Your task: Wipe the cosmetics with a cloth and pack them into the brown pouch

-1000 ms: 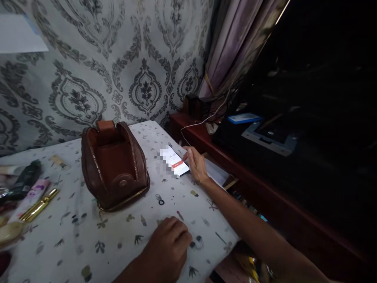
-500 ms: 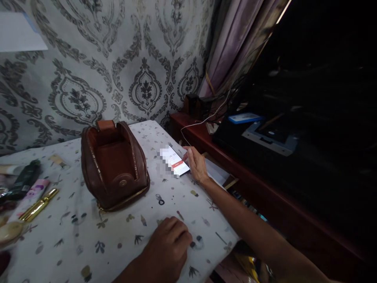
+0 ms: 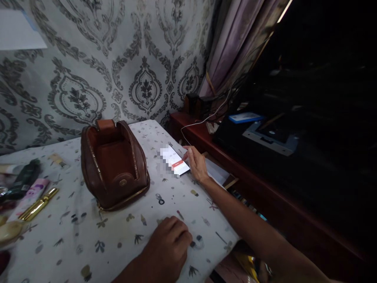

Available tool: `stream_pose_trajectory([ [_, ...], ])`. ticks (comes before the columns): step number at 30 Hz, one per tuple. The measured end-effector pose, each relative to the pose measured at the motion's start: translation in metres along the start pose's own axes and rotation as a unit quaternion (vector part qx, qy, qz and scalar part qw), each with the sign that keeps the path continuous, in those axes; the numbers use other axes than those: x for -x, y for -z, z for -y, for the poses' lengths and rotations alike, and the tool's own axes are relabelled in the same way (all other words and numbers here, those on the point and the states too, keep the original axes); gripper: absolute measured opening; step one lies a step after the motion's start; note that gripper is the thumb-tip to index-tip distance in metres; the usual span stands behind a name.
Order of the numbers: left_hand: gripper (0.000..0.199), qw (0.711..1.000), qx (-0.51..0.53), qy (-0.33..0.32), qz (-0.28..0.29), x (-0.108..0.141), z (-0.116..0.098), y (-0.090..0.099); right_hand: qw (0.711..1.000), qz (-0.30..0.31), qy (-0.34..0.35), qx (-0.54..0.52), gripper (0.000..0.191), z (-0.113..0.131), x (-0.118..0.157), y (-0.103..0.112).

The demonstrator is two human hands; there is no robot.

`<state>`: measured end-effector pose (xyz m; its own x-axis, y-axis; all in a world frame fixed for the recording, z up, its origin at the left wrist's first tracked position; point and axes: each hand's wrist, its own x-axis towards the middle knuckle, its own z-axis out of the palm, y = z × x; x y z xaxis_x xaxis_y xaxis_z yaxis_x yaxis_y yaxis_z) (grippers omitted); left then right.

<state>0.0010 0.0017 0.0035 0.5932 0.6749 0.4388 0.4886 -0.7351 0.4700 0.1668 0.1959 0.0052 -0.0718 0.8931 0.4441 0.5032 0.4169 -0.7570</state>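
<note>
A phone (image 3: 178,164) with a lit screen and a red band lies on the patterned white tablecloth, part of it blurred out by blocks. My right hand (image 3: 196,164) is at its right edge, fingers partly stretched out, one fingertip touching the screen near the red band. My left hand (image 3: 171,243) rests on the cloth at the front, its fingers curled into a loose fist; nothing shows in it. Left of the phone stands a brown leather bag (image 3: 118,188), its zipped top spread wide and no contents visible inside.
At the left lie a gold tube (image 3: 38,204), a pink and white tube (image 3: 29,196), a dark green bottle (image 3: 25,179) and a small beige tube (image 3: 58,160). A dark red wooden stand (image 3: 200,135) with a white cable (image 3: 206,118) borders the table's right side.
</note>
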Motion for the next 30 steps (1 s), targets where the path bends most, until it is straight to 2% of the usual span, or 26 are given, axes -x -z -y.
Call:
stream_pose_trajectory([
  [9,0.018,1.0,0.005,0.007,0.026,0.0008,-0.0002,0.0,1.0,0.003,-0.004,-0.001,0.056,-0.0002,-0.0004,-0.0002],
  [30,0.018,1.0,0.001,0.008,0.02,0.0019,0.0003,-0.0001,1.0,0.005,-0.01,-0.005,0.057,0.0,-0.0004,-0.0006],
])
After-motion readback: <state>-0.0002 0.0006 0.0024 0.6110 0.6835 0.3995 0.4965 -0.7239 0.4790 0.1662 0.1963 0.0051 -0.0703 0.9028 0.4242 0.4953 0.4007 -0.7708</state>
